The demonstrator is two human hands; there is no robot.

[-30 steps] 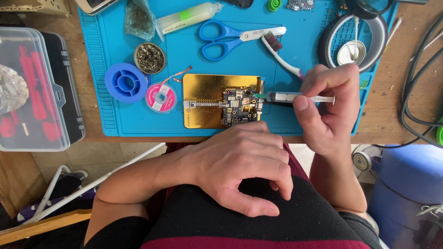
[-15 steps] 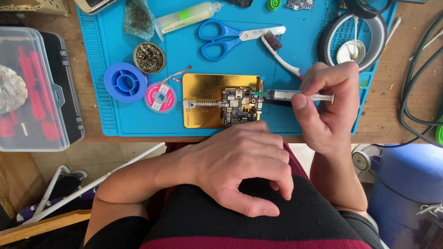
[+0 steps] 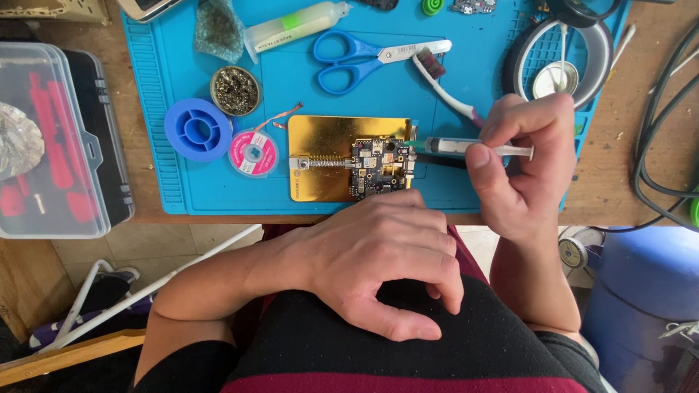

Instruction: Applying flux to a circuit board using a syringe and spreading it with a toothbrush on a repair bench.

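Syringe lies level in your right hand, its fingers pinching the barrel, the green tip touching the circuit board's 3 o'clock edge. The board sits clamped on a gold plate on the blue mat. At the plate's 9 o'clock lies a pink round spool, beyond it a blue reel; at 12 o'clock, blue scissors. Your left hand rests palm down on your lap, fingers loosely curled, holding nothing.
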